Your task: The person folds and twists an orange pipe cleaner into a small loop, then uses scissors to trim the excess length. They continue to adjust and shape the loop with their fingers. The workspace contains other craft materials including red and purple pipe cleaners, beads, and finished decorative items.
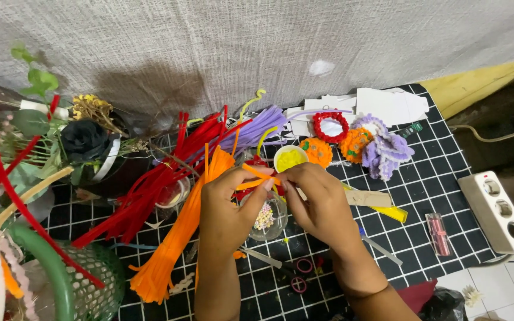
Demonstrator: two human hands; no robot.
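My left hand (228,208) and my right hand (319,205) meet over the middle of a black grid mat (429,184). Both pinch a bent orange pipe cleaner (256,178) between fingertips. Under the hands sits a clear round tub of small pale beads (265,217). A thick bundle of orange pipe cleaners (174,238) lies just left of my left hand, with red pipe cleaners (150,190) beside it and purple ones (257,128) behind.
A yellow-filled small cup (290,158), orange pom flowers (352,144), a red fuzzy ring (330,126) and a purple fuzzy flower (386,151) lie behind. Scissors (298,276) rest near my wrists. A white power strip (498,211) sits right; a green mesh basket (90,285) left.
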